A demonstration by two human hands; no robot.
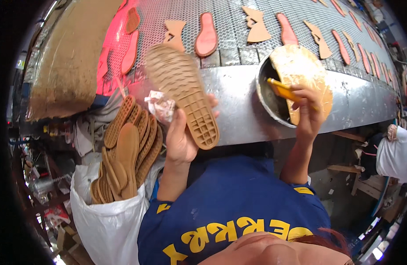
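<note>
Left hand (180, 140) clamped on tan shoe sole (184, 90), tread up at frame centre for coating; right hand (307, 115) closed round yellow-handled brush (282, 89), dipped toward glue pot (269, 95) on steel bench (239, 115) edge, centre-right; sack of soles (126, 152) lower left.

Stacked tan soles (128, 150) in a white sack (108, 221); pink insoles (206, 36) on mesh conveyor (230, 22).

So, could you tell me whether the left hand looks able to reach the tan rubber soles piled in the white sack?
Probably not as it stands: the left hand already grips a tan ridged shoe sole, though the tan rubber soles in the white sack lie unobstructed beside it.
</note>
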